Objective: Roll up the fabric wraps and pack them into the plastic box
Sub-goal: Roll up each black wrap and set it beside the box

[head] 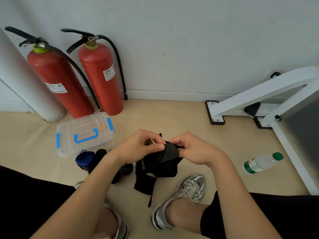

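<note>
Two hands: both on the black wrap (166,156), raised above the floor (172,118), close together in front of the knees.
Left grip: left hand (138,147) curled, thumb pressed flat onto the wound part, fingers behind it.
Right grip: right hand (195,149) pinching the opposite edge of the same wound part, fingers curled.
Wrap position: small started roll between the two grips; loose tail hanging down and toward the body, reaching the floor between the shoes (183,195).
Long axis: tail running from the grips down to the floor, yellow lettering on it; core of the roll lying roughly across, from one hand to the other.
Step, by judgement: rolling barely begun, most of the length loose.
Box: plastic box (82,133) on the floor ahead and to the left, lid on, blue handle up; well apart from the wrap, nearer the left hand.
Finished rolls: blue roll (84,159) and black roll (101,152) just beside the box's near edge; further dark roll (126,168) near the left forearm (96,176).
Next move, by judgement: turning the core toward the tail, tail kept flat and taut; risk of a skewed roll from a twisted tail.
Elsewhere: water bottle (262,163) lying to the right; fire extinguishers (100,78) against the wall.
</note>
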A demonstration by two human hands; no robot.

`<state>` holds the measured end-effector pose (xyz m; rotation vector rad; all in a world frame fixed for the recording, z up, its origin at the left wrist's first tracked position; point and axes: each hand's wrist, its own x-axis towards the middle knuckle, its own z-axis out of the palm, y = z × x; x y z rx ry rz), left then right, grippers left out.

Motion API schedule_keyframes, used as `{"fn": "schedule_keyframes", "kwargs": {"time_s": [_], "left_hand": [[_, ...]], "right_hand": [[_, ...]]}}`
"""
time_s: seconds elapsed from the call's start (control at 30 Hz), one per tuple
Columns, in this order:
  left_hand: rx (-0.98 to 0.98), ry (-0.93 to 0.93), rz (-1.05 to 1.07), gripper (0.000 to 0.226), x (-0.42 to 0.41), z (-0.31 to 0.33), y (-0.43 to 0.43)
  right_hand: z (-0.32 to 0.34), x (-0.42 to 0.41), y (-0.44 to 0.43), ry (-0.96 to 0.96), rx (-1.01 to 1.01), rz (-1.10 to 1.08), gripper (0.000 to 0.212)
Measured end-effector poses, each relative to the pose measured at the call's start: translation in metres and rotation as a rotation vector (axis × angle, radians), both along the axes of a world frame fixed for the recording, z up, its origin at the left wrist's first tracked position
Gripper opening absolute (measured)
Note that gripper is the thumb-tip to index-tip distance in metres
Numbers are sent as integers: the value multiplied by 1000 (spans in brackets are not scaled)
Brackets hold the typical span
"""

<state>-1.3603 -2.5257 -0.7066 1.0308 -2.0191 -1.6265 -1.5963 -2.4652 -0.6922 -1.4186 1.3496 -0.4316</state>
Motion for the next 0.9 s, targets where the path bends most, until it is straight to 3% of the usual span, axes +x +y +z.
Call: {"fn": "schedule_keyframes", "kwargs": {"time_s": [0.13, 0.23, 0.33, 0.43, 0.6, 0.73, 0.9], "left_hand": [[-33, 14, 0, 8, -5, -5, 5], [-28, 29, 7, 34, -8, -3, 6], [-33, 61, 9, 37, -9, -2, 4], [-95, -3, -39, 28, -9, -1, 5], [85, -115, -265, 23, -13, -4, 13], [143, -280, -274, 36, -8, 1, 9], [195, -200, -222, 33, -7, 9, 10]], "right_hand": [[2, -2, 2, -110, 116, 102, 31], [7, -5, 6, -221, 211, 191, 43], [6, -5, 6, -280, 181, 167, 40], [8, -7, 4, -200, 99, 102, 21], [24, -12, 1, 100, 91, 173, 11], [25, -8, -4, 332, 7, 153, 21], [27, -13, -4, 368, -49, 49, 30]]}}
